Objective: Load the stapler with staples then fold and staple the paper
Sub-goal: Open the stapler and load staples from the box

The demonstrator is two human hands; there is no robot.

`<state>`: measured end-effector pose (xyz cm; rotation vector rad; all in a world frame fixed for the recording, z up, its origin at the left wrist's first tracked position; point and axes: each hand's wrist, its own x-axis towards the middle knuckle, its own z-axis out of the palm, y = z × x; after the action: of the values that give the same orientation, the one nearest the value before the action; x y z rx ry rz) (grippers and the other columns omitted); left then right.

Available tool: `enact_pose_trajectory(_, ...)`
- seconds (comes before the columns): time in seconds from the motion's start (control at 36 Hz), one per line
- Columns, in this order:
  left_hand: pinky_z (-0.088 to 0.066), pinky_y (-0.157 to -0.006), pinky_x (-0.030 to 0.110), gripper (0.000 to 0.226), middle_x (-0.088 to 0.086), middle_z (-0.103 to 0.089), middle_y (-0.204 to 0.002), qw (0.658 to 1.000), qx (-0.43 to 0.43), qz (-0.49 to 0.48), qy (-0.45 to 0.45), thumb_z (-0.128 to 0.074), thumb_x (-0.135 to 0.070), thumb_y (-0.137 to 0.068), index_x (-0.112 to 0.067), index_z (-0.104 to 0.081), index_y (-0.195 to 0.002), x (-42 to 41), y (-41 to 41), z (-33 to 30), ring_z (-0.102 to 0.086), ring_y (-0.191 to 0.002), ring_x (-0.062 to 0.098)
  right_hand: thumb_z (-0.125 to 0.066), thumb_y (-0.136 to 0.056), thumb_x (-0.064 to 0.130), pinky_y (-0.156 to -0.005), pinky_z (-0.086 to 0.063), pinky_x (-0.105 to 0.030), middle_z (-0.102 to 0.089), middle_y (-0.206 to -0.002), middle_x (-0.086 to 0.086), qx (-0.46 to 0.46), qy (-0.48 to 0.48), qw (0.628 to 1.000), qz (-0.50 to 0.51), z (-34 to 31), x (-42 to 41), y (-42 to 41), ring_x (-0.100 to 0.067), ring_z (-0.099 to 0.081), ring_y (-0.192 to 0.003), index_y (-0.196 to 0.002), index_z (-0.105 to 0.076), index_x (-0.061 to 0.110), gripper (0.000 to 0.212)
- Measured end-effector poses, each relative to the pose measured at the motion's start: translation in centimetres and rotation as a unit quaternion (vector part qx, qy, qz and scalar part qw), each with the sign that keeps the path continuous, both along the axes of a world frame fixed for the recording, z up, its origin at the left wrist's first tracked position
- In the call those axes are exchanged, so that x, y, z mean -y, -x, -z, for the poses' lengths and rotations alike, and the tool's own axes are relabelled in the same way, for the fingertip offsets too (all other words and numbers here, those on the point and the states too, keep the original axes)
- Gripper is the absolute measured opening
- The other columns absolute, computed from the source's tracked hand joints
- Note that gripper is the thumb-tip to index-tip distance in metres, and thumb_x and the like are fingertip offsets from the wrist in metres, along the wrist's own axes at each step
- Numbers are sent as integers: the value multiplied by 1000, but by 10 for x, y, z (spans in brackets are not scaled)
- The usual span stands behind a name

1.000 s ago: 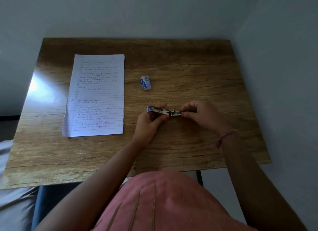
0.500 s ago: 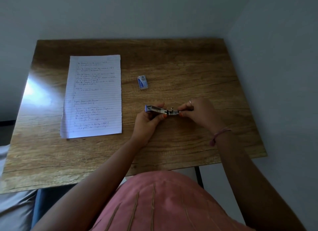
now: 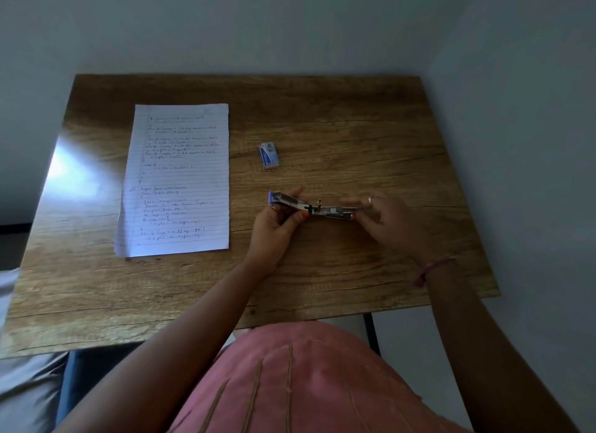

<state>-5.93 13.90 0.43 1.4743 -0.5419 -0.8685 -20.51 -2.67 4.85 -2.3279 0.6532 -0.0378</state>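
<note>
A small metal stapler (image 3: 290, 202) with a blue end is held just above the wooden table (image 3: 338, 110), opened out flat. My left hand (image 3: 277, 226) grips its left half with thumb and fingers. My right hand (image 3: 387, 221) pinches the right end of the stapler's open metal track (image 3: 335, 210). A small blue and white staple box (image 3: 268, 155) lies on the table behind the stapler. A lined sheet of paper (image 3: 180, 181) with handwriting lies flat on the left part of the table.
The table stands against a grey wall at the back and close to a wall on the right. Bright glare falls on the table's left edge (image 3: 74, 171). My pink top (image 3: 290, 384) fills the bottom of the view.
The camera has shifted slightly, moving the scene leftward. The stapler has opened wider: my right hand has drawn away to the right along the metal track. My left hand keeps its grip.
</note>
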Motion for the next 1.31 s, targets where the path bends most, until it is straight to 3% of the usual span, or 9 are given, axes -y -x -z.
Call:
enact_pose_trajectory(0.19, -48, -95, 19, 44, -10, -69, -112, 1000, 15, -3, -7, -59, -5, -92, -17, -52, -133, 0, -1, 2, -62, -110, 4, -45, -95, 5, -107, -27, -32, -43, -141, -2, -45, 12, 997, -60, -1, -3, -10, -16, -35, -129, -125, -61, 25, 40)
enact_pose_trajectory(0.31, -46, -99, 19, 40, -34, -63, -113, 1000, 22, -3, -9, -57, -3, -93, -5, -52, -132, 0, 0, 0, -59, -111, -4, -45, -92, 25, -106, -24, -36, -43, -142, 0, -63, 12, 996, -69, 0, -1, -11, -17, -33, -130, -125, -61, 29, 37)
enact_pose_trajectory(0.42, -46, -102, 28, 45, 3, -61, -131, 1000, 18, -15, 2, -56, -5, -94, -42, -50, -118, -1, 1, -4, -59, -117, 9, -36, -86, 33, -107, -28, -41, -45, -139, 3, -42, -25, 998, -42, -1, 3, -6, -14, -36, -127, -117, -63, 38, 41)
enact_pose_trajectory(0.64, -46, -98, 20, 50, 5, -66, -123, 1000, 10, -19, 13, -57, -5, -94, -38, -45, -129, -1, 1, -2, -61, -114, 7, -37, -97, 18, -109, -31, -48, -48, -139, 4, 2, -71, 997, 13, 5, 19, 13, -16, -37, -130, -106, -67, 35, 36)
enact_pose_trajectory(0.75, -46, -102, 26, 47, 9, -60, -133, 999, 26, -18, 13, -57, -5, -94, -45, -49, -117, 0, 1, -3, -60, -117, 9, -33, -93, 28, -107, -33, -34, -52, -134, 4, 29, -109, 993, 37, 3, 16, 10, -9, -42, -126, -99, -69, 35, 37)
enact_pose_trajectory(0.92, -41, -109, 40, 58, -2, -67, -120, 1000, 13, -17, -13, -57, -7, -94, -18, -36, -146, 0, 1, 0, -59, -118, 10, -29, -91, 33, -86, -33, -9, -58, -107, 34, 96, -170, 973, 125, 0, 10, -4, 22, -48, -103, -99, -67, 38, 39)
enact_pose_trajectory(1.06, -39, -110, 45, 59, 3, -67, -121, 999, 14, -23, -19, -57, -6, -94, -19, -33, -147, 0, 1, -1, -59, -119, 13, -26, -96, 30, -102, -35, -20, -58, -128, 5, 96, -160, 981, 45, -5, 7, -26, -1, -47, -122, -115, -62, 30, 41)
enact_pose_trajectory(1.17, -43, -106, 46, 59, 5, -67, -118, 1000, 15, -23, -11, -56, -5, -95, -29, -34, -144, 0, 1, -1, -61, -116, 16, -31, -96, 30, -91, -34, -3, -53, -130, 6, 90, -130, 987, -39, -11, -1, -43, 10, -46, -114, -117, -64, 28, 40)
enact_pose_trajectory(1.31, -46, -103, 37, 57, -1, -68, -116, 999, 18, -25, 6, -55, -5, -94, -43, -38, -133, -1, 2, -4, -62, -113, 13, -36, -93, 35, -87, -32, -6, -53, -134, 5, 45, -39, 995, -75, -6, 1, -49, 2, -46, -111, -102, -74, 22, 42)
